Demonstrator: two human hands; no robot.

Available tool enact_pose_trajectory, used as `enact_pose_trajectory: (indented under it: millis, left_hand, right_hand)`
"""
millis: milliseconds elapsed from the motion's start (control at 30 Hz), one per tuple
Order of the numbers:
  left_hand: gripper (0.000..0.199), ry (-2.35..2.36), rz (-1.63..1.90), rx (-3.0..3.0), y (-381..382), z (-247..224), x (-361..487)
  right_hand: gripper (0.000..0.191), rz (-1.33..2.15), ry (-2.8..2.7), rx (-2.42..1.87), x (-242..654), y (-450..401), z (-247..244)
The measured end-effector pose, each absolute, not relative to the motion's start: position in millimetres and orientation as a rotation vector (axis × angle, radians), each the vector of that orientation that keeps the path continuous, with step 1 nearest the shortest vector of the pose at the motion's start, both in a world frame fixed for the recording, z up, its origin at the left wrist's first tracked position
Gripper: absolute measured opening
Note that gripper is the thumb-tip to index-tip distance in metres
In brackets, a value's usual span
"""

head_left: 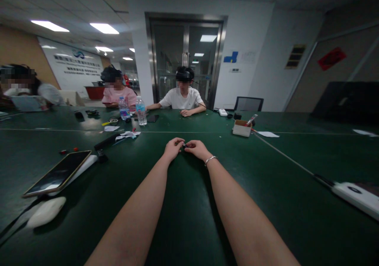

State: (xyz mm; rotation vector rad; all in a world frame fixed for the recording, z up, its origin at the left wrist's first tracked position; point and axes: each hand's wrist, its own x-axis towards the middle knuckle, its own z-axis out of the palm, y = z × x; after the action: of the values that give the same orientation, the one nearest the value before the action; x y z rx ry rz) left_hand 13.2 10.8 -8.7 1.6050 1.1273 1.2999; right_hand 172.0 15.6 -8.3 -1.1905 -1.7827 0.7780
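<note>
Both my arms reach forward over the dark green table (189,203), and the hands meet near its middle. Between the fingertips sits a small dark piece (184,145) with a light spot; its kind is too small to make out. My left hand (173,148) pinches it from the left with thumb and forefinger. From the other side, my right hand (197,149) has its fingers closed on the same piece. A silver bracelet (210,160) circles the right wrist. Part of the piece is hidden by the fingers.
To the left lie a phone (59,173) propped on a white object and a white computer mouse (46,212). Water bottles (141,112) stand farther back. A small box (242,128) is at right, a white power strip (358,197) nearer. Several people sit across the table.
</note>
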Motion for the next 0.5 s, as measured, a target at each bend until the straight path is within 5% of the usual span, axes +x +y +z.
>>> enact_pose_trajectory:
  millis: [500]
  left_hand:
    - [0.025,1.142,1.296,1.555,9.6,-6.6,14.4]
  right_hand:
    - [0.02,0.736,-1.791,-1.243,171.6,11.6,-7.6]
